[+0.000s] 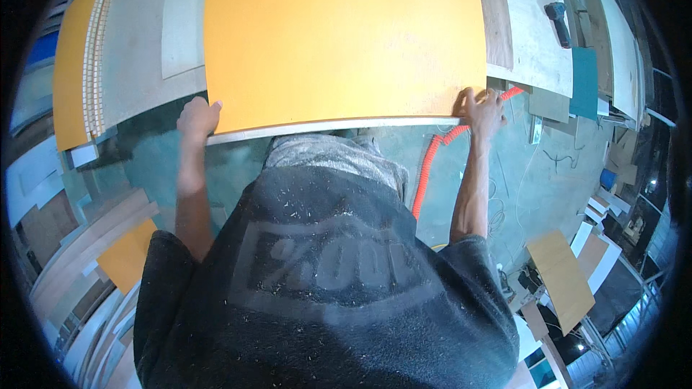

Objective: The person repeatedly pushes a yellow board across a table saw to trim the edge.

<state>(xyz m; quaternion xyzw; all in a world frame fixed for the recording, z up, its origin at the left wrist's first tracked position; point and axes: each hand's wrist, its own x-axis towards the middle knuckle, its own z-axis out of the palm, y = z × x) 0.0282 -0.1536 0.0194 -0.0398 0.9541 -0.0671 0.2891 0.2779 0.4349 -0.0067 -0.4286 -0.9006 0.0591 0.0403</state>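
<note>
A large yellow-orange panel (346, 36) lies in front of me on the workbench, its pale near edge facing my waist. My left hand (197, 117) is closed at the panel's left near corner, with the thumb by the edge and the other fingers partly hidden. At the opposite near corner, my right hand (481, 111) grips the panel with bent fingers, some of them resting on its top face. Both arms reach forward, one on each side of my body.
A cordless power tool (558, 23) sits on the pale board (537, 36) at right. A coiled red-orange air hose (427, 166) hangs below the bench. Stacked yellow panels (76, 57) stand far left. Offcuts (94, 252) crowd the lower left; another yellow board (562, 279) leans lower right.
</note>
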